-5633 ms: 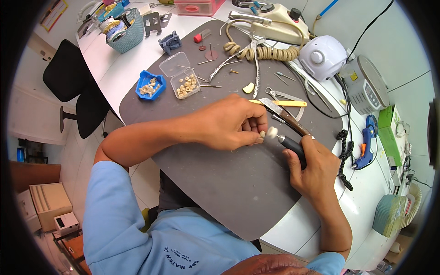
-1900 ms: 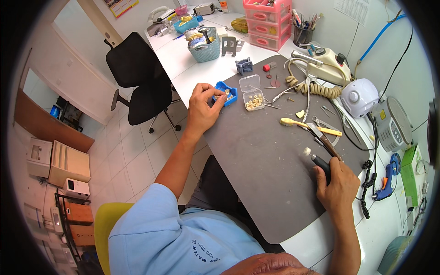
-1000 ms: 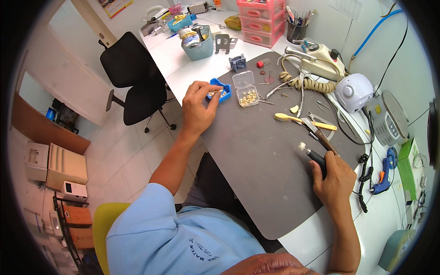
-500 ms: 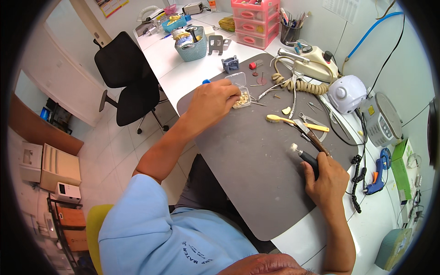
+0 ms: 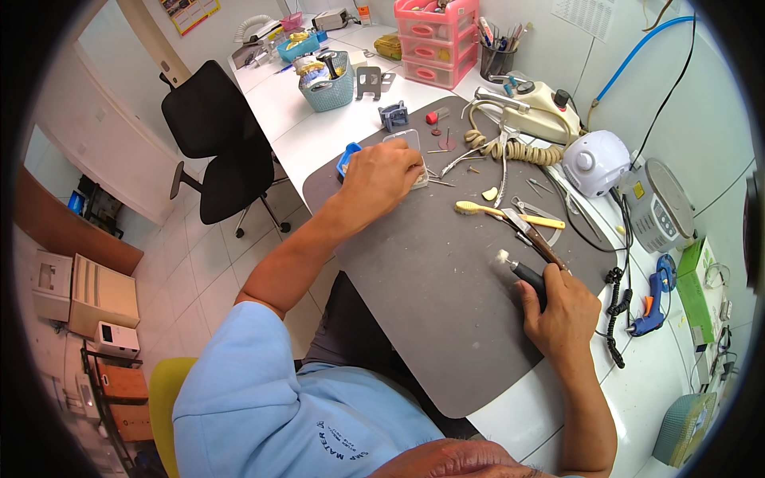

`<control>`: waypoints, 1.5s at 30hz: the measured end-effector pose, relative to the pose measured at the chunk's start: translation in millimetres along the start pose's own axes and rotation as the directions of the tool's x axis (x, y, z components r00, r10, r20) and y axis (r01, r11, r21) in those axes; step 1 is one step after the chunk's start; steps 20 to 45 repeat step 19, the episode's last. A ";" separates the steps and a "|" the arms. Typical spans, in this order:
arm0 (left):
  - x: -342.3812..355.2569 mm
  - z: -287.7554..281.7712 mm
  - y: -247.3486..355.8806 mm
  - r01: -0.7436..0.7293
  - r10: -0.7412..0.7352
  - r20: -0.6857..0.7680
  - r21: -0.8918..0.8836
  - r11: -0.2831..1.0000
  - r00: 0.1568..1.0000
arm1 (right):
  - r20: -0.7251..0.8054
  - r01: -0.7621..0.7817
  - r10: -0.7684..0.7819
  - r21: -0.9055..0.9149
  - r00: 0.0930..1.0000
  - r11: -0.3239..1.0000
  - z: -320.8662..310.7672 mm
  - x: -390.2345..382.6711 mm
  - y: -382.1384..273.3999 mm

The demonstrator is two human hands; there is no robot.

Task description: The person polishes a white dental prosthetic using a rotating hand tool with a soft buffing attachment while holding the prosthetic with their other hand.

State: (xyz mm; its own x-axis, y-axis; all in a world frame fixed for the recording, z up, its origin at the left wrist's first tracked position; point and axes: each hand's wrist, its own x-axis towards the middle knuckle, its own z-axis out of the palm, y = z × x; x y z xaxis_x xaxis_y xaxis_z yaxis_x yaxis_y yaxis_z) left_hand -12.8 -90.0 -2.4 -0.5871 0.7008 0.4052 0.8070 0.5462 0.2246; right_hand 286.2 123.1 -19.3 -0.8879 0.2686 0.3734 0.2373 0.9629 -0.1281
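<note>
My left hand [image 5: 379, 177] is over a small clear plastic box [image 5: 420, 182] with its lid [image 5: 403, 139] raised. Its fingers are pinched together at the box and hide most of the small cream pieces inside; whether they hold one is hidden. A small blue tray [image 5: 348, 157] shows just beyond that hand. On the right, my right hand [image 5: 564, 312] wraps round a black-gripped rotary handpiece [image 5: 529, 283]. The handpiece's fuzzy white polishing tip [image 5: 502, 256] points up and left, above the grey mat [image 5: 430, 303], away from the box.
A yellow toothbrush [image 5: 510, 213] and a brown-handled knife [image 5: 542, 245] lie beyond the handpiece. Metal tools and a coiled beige hose [image 5: 530, 153] are at the back. A blue glue gun [image 5: 655, 299] lies right, near a black coiled cord [image 5: 614, 319]. Pink drawers [image 5: 434, 48] stand behind.
My left hand has shifted slightly right over the clear box, covering more of its contents and uncovering the blue tray. My right hand still holds the handpiece in nearly the same place.
</note>
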 end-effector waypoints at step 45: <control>18.1 1.9 -2.0 0.038 -0.036 0.154 -0.007 0.999 0.987 | 0.012 0.002 -0.002 -0.015 1.000 1.000 -1.0 1.0 -0.9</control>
